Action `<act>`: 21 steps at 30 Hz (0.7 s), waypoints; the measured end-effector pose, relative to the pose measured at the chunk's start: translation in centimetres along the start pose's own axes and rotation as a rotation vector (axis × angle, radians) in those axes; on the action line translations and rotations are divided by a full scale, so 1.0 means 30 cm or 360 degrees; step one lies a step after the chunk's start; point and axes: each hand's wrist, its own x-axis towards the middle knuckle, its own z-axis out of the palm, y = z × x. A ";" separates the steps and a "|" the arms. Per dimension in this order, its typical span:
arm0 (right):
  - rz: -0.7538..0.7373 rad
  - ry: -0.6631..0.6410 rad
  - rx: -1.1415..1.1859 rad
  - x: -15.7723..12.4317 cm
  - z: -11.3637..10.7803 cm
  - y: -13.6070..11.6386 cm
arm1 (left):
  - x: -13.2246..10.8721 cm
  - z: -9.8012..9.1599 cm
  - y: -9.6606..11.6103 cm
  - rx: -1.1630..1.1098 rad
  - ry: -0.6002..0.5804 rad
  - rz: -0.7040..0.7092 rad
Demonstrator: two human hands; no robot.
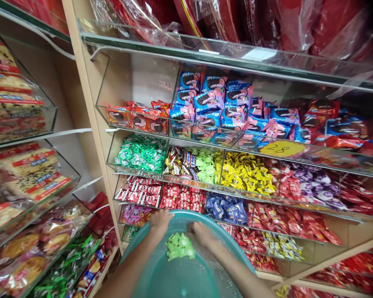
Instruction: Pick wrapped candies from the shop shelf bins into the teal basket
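Teal plastic up close, looking down into a basket [186, 281] with mesh sides, right in front of the shelves [94, 124]. Inside, toward the far side, just a small heap of lime packets [180, 247].

Left hand [161, 221] closed over the far rim, gripping the basket. Right hand [201, 234] inside, beside the lime packets, fingers curled under. Pretty dark and blurry round those fingertips, so can't honestly tell if holding anything or just loosely bent.

Behind all that, loads of sweets in glass-fronted bins. More of the same lime kind up there, between chocolate bars [189, 160] and yellow sweets [247, 171], with shiny green sweets [141, 154] farther left and purple sweets [317, 186] off to the right. One row down, red packets [183, 198] next to blue packets [226, 208]. Above, stacks of blue-and-pink cookies [209, 97], plus a yellow price tag [282, 149] with a 2 and an 8 on it. Over on the left-hand shelves, packs of crackers [27, 174] and, lower, round pastries [34, 248] in clear wrap.
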 end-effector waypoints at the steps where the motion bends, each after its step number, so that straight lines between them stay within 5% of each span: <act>1: -0.0008 0.0021 -0.0039 -0.004 -0.025 -0.013 | 0.001 0.000 0.000 0.0001 -0.0005 0.0000; 8: -0.0437 0.0141 0.0130 -0.056 -0.383 -0.159 | 0.019 0.023 -0.009 0.0020 -0.0043 -0.0029; 13: -0.0460 0.0544 -0.0133 -0.038 -0.668 -0.173 | 0.015 0.021 -0.012 -0.0036 -0.0003 -0.0014; 16: -0.0353 0.0797 -0.0520 0.030 -0.742 -0.154 | 0.009 0.011 -0.012 -0.0050 -0.0011 -0.0005; 21: -0.0279 0.0884 -0.1042 0.144 -0.736 -0.153 | 0.007 0.012 -0.015 -0.0037 0.0010 -0.0010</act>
